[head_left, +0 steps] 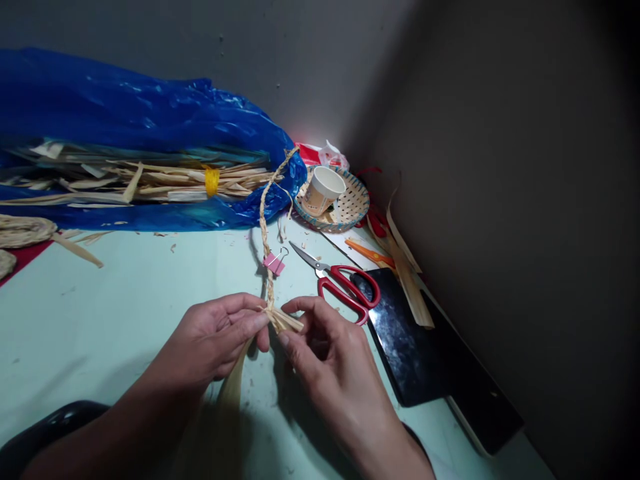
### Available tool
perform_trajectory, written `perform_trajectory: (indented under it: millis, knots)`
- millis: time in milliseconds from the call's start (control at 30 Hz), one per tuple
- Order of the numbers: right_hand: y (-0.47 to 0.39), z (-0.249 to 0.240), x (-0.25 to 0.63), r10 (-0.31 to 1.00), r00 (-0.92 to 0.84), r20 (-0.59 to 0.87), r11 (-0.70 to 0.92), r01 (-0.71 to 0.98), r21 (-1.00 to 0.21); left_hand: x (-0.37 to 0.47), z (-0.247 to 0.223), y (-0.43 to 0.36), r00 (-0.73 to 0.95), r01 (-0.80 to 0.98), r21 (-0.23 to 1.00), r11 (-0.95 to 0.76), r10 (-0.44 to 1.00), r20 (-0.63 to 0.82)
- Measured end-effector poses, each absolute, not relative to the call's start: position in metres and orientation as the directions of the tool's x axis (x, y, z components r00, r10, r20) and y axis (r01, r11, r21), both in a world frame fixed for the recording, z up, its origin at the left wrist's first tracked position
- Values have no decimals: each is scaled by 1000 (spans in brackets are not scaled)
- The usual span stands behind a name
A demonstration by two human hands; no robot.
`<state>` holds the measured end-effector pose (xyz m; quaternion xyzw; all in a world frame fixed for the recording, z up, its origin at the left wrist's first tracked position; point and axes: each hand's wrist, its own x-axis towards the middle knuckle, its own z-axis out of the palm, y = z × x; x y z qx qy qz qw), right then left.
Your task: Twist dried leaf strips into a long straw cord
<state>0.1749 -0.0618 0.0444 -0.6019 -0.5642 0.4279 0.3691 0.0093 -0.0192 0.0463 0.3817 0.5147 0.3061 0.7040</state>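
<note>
A narrow braid of pale straw runs from the blue bag down to my hands, with a pink binder clip fastened on it. My left hand pinches the braid's lower end between thumb and fingers. Close beside it, my right hand has thumb and index finger at the short loose strands that fan out to the right. A longer, wide strand hangs below my left hand toward the table's near edge.
Red-handled scissors lie open right of the braid. Behind them a woven basket holds a paper cup. Dark flat devices lie at the right. A blue plastic bag with bundled straw spans the back left.
</note>
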Motion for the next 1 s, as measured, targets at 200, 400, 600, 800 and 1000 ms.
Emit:
perform_trajectory:
  millis: [200, 400, 600, 800, 1000]
  knots:
    - [-65, 40, 171, 1000, 21, 5, -4, 445, -896, 10, 48, -19, 273, -5, 867, 499, 834, -479]
    - [-68, 38, 170, 985, -24, 169, 159, 490, -857, 13, 52, -18, 238, 49, 863, 502, 833, -499]
    - [-70, 38, 169, 983, -51, 175, 175, 536, -826, 15, 53, -18, 207, 75, 860, 504, 836, -508]
    - [-69, 39, 173, 999, -20, 33, 38, 575, -817, 16, 54, -19, 189, 91, 855, 510, 834, -518]
    - [-61, 44, 172, 978, -79, -195, -157, 340, -927, 14, 52, -19, 249, 7, 848, 530, 820, -515]
